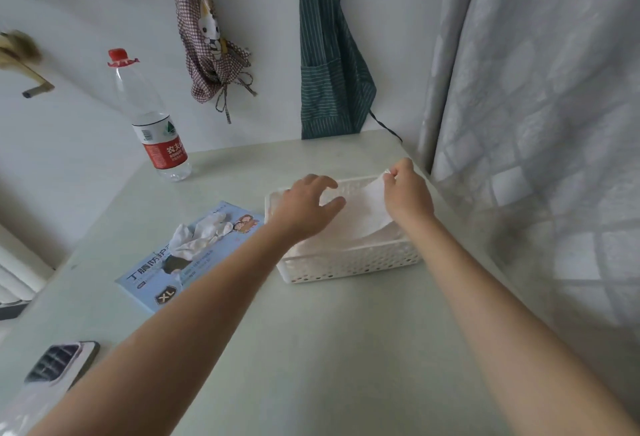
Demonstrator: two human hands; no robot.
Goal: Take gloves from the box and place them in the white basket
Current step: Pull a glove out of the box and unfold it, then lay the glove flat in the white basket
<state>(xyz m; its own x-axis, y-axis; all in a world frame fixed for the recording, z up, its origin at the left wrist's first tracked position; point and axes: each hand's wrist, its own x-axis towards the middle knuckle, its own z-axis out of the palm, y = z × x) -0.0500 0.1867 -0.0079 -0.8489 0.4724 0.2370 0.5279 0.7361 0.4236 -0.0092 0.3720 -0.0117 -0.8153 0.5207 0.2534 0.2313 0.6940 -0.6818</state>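
Note:
A white perforated basket (349,264) stands on the table's right half. Over it my right hand (407,189) pinches the top edge of a white glove (372,213), which hangs down into the basket onto other white gloves. My left hand (306,205) hovers above the basket's left part with fingers spread and loosely curved, holding nothing. Left of the basket lies the light blue glove box (156,283), flat on the table, with white gloves (201,236) sticking out of its top opening.
A clear plastic water bottle (156,130) with a red cap stands at the table's far left. A checked apron (207,37) and a green striped apron (329,64) hang on the wall. A grey curtain (536,123) borders the right. A small device (59,366) lies near the front left.

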